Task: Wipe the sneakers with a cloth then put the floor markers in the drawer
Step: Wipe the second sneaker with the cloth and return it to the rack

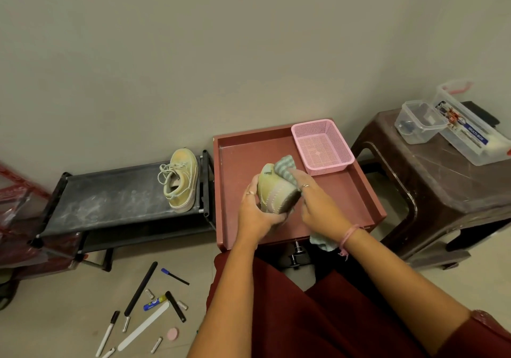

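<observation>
Head view: pink basket (pixel 322 147) sat in red drawer (pixel 235 164); markers (pixel 174 275) lay on floor. Left hand (pixel 255 211) gripped yellowish sneaker (pixel 273 194), right hand (pixel 315 202) pressed striped cloth (pixel 284 168) on it.

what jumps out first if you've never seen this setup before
The eye goes to the middle, where the left hand grips a pale sneaker over an open red drawer while the right hand presses a striped cloth to it. A pink basket sits in the drawer's far right corner. The second sneaker rests on a dusty black rack to the left, and markers lie scattered on the floor below.
</observation>
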